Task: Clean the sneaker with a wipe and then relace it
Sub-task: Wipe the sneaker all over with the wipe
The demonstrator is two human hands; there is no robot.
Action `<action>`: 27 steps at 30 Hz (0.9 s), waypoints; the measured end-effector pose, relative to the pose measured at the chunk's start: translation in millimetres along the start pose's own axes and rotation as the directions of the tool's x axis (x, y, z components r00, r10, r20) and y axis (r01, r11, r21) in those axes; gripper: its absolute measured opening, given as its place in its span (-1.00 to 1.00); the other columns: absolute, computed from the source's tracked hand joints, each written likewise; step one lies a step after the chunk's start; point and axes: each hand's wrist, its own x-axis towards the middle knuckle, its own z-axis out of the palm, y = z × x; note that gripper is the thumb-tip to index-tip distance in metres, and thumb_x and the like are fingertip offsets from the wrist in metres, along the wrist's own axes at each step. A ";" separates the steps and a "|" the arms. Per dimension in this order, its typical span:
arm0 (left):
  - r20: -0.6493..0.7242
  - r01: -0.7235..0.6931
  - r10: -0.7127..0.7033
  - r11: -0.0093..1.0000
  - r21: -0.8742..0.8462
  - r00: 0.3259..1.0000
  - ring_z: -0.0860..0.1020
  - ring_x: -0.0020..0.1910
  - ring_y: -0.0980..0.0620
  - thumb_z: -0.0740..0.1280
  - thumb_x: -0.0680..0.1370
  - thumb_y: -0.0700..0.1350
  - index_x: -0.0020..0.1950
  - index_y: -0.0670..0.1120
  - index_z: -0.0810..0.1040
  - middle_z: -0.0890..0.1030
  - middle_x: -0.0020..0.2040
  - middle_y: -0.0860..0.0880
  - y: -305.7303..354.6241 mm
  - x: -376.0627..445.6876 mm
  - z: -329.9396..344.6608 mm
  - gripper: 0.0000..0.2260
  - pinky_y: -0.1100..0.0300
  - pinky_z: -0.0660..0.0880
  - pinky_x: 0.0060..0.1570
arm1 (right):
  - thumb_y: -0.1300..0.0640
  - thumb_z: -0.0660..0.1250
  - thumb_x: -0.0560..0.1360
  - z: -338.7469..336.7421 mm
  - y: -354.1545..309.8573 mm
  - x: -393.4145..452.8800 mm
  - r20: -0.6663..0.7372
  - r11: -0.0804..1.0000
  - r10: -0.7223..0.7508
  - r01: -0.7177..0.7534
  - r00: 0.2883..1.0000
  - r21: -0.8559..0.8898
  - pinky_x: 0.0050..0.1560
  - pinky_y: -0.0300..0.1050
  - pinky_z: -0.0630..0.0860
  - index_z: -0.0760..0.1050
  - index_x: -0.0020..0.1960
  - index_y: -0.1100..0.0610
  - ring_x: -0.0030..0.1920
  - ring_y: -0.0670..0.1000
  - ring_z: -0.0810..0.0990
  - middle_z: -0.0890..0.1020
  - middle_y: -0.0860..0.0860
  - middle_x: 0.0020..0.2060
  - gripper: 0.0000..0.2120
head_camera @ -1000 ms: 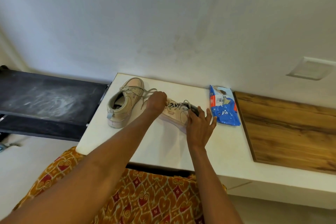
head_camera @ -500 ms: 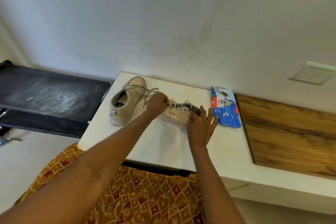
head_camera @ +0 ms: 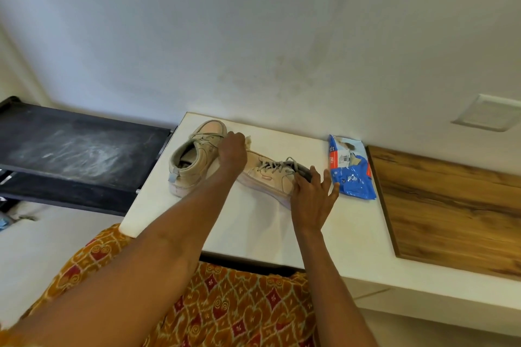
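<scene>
A beige sneaker (head_camera: 267,175) with grey laces lies on the white table (head_camera: 253,228), toe pointing far left. My left hand (head_camera: 232,152) is curled over its toe and grips a crumpled white wipe (head_camera: 248,141), of which only a corner shows. At the heel, my right hand (head_camera: 313,194) steadies the shoe with its thumb on the side and its fingers spread straight. A second beige sneaker (head_camera: 194,158) stands just left of my left hand, opening toward me.
A blue pack of wipes (head_camera: 351,169) lies right of the sneaker by the wall. A wooden surface (head_camera: 451,205) adjoins the table on the right. A dark shelf (head_camera: 79,155) sits to the left. Patterned orange cloth (head_camera: 225,304) covers my lap below the table edge.
My left hand has slid along the sneaker toward the toe, and a corner of the wipe now shows beyond it. My right hand stays at the heel.
</scene>
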 end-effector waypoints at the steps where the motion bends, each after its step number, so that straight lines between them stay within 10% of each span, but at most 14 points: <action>1: 0.002 0.017 -0.017 1.000 -0.006 1.000 0.54 0.05 -0.13 0.16 0.54 -0.35 0.08 -0.24 0.52 0.52 0.11 -0.19 -1.9 -3.3 1.6 -0.80 0.10 0.48 -0.05 | 0.16 0.52 0.34 -0.2 -0.2 0.4 -0.001 1.000 -0.002 0.002 1.000 0.003 0.32 0.34 0.20 0.67 -0.07 0.10 0.32 0.28 0.42 0.61 0.15 0.15 -0.83; 11: -0.120 0.384 -0.527 0.740 -0.553 0.842 0.56 0.03 -0.17 0.16 0.56 -0.30 0.05 -0.25 0.55 0.60 0.01 -0.20 -10.1 -56.2 14.7 -0.81 0.04 0.45 -0.08 | 0.14 0.41 0.44 -4.0 -3.2 0.6 0.045 0.999 0.031 -0.030 0.999 -0.021 0.37 0.29 0.14 0.67 -0.06 0.08 0.38 0.24 0.35 0.56 0.12 0.23 -0.90; 16: 0.097 0.529 -0.695 0.442 -0.725 0.713 0.53 0.12 -0.16 0.24 0.55 -0.25 0.14 -0.21 0.56 0.60 0.11 -0.18 2.4 -86.1 25.6 -0.80 0.09 0.43 0.03 | 0.14 0.38 0.47 -9.0 -5.4 -4.1 0.070 0.999 0.037 -0.037 0.997 -0.015 0.40 0.26 0.10 0.66 -0.02 0.09 0.41 0.22 0.30 0.53 0.12 0.26 -0.87; 27: 0.218 0.458 -0.463 0.504 -0.733 0.859 0.61 -0.14 -0.12 0.36 0.49 -0.23 0.00 -0.16 0.64 0.66 -0.11 -0.12 22.2 -115.7 62.9 -0.87 -0.04 0.59 -0.05 | 0.12 0.33 0.50 -16.5 -4.7 -4.1 0.118 0.999 0.011 -0.004 0.993 -0.052 0.42 0.24 0.03 0.64 0.05 0.09 0.45 0.20 0.22 0.47 0.11 0.33 -0.82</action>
